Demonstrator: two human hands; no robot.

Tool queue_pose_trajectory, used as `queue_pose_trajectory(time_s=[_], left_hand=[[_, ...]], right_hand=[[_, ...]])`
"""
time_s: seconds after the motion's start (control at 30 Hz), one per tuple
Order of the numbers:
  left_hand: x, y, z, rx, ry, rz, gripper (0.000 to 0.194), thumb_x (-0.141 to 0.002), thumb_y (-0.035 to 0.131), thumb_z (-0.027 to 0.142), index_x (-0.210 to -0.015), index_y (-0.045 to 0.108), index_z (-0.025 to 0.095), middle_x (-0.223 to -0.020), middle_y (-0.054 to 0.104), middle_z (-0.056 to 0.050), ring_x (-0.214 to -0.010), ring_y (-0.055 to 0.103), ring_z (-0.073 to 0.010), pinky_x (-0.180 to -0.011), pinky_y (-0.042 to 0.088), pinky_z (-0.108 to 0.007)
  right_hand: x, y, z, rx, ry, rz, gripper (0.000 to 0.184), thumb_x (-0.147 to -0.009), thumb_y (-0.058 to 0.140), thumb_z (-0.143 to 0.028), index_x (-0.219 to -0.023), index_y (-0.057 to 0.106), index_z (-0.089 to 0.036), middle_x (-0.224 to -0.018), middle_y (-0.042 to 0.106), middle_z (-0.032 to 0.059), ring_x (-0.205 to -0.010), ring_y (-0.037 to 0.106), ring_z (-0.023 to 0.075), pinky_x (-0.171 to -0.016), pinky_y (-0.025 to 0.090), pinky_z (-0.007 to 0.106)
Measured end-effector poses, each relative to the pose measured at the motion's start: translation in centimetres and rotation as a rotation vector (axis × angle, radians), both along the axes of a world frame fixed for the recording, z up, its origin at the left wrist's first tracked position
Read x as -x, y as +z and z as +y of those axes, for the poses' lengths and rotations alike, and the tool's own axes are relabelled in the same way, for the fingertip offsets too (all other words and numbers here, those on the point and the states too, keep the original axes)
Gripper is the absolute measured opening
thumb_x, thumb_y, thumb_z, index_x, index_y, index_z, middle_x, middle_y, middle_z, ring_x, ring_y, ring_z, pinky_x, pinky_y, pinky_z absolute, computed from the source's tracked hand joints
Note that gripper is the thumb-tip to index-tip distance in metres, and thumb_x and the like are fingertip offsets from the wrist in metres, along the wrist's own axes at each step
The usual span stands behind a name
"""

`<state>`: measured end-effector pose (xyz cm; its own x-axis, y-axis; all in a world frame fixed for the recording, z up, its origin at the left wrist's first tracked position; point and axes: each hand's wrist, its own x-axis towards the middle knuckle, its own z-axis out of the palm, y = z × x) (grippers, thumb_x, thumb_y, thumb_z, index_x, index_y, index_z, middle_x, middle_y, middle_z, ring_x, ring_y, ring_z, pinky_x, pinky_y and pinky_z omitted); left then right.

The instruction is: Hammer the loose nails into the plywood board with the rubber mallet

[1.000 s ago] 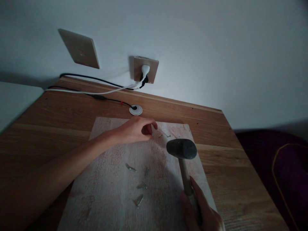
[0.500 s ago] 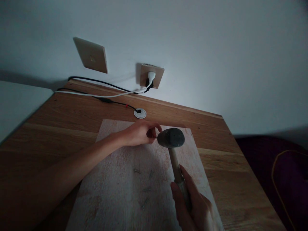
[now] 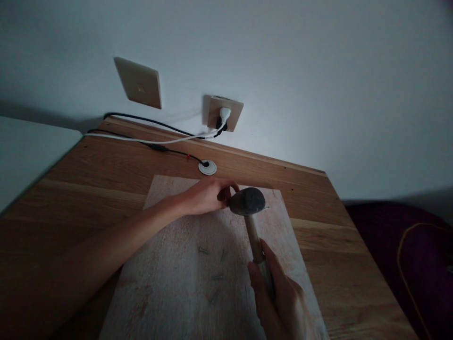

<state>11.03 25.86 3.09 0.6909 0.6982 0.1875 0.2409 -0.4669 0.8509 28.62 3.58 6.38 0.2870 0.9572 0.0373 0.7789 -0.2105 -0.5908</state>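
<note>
My right hand point(image 3: 283, 302) is wrapped around the wooden handle of a mallet point(image 3: 247, 201), whose dark, rubber-looking head is raised toward me. Just left of that head, my left hand point(image 3: 208, 194) has thumb and forefinger bent together in a pinch over the far part of a whitish, worn board point(image 3: 170, 269). The mallet head covers the fingertips, so what they pinch cannot be made out. Several thin metal nails or screws point(image 3: 217, 277) lie loose on the middle of the board. Another thin metal piece point(image 3: 267, 208) shows right of the mallet head.
Under the board is a wooden tabletop point(image 3: 325, 241) against a pale wall. A wall socket point(image 3: 231, 106) holds white and black plugs. Their cables run left along the back edge, near a round cable grommet point(image 3: 207, 167). Dark purple fabric point(image 3: 375, 236) is at the right.
The mallet and my right hand have shifted slightly left, and the head now hides more of my left fingertips. The thin metal piece right of the head has come into view.
</note>
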Motion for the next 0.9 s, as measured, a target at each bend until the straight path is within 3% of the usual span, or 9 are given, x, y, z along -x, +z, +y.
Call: queue_pose_trajectory(time_s=[0.23,0.37,0.5,0.8,0.9], left_hand=[[0.17,-0.08,0.01,0.01,-0.014,-0.022,0.042,-0.077,0.07,-0.001,-0.114,0.075,0.02,-0.081,0.078,0.003,-0.068,0.069,-0.0113,-0.073,0.051,-0.024],[0.14,-0.06,0.01,0.008,-0.021,-0.014,0.043,-0.077,0.069,-0.001,-0.115,0.075,0.019,-0.083,0.079,0.002,-0.069,0.07,-0.012,-0.072,0.051,-0.024],[0.14,0.01,0.03,-0.005,-0.022,-0.001,0.048,-0.075,0.067,-0.004,-0.116,0.075,0.019,-0.081,0.078,0.003,-0.069,0.07,-0.012,-0.072,0.049,-0.024],[0.26,-0.08,0.05,-0.021,-0.031,-0.009,0.047,-0.076,0.068,-0.002,-0.117,0.074,0.019,-0.082,0.077,0.003,-0.07,0.07,-0.0126,-0.073,0.049,-0.025],[0.26,-0.17,0.05,-0.019,-0.034,-0.009,0.048,-0.075,0.066,-0.003,-0.117,0.074,0.019,-0.082,0.077,0.002,-0.071,0.07,-0.0127,-0.073,0.049,-0.025]], right_hand=[[-0.2,0.11,-0.24,-0.009,-0.028,-0.047,0.059,-0.109,0.048,-0.054,-0.141,0.076,-0.013,-0.073,0.082,0.0109,-0.062,0.083,0.0287,-0.062,0.07,0.036],[-0.11,-0.1,-0.19,-0.01,-0.039,-0.009,0.062,-0.11,0.046,-0.055,-0.142,0.074,-0.01,-0.081,0.084,0.0142,-0.075,0.086,0.0316,-0.067,0.071,0.039],[-0.07,-0.27,0.0,-0.008,-0.019,0.0,0.058,-0.109,0.049,-0.051,-0.142,0.075,-0.01,-0.079,0.084,0.0124,-0.067,0.084,0.0292,-0.066,0.071,0.038],[0.37,0.11,-0.02,0.032,-0.023,-0.014,0.062,-0.111,0.045,-0.053,-0.144,0.07,-0.007,-0.093,0.087,0.0152,-0.079,0.086,0.031,-0.067,0.069,0.039],[0.56,0.23,0.17,0.035,-0.014,0.005,0.06,-0.111,0.045,-0.049,-0.145,0.069,-0.006,-0.088,0.086,0.014,-0.074,0.085,0.0293,-0.064,0.068,0.039]])
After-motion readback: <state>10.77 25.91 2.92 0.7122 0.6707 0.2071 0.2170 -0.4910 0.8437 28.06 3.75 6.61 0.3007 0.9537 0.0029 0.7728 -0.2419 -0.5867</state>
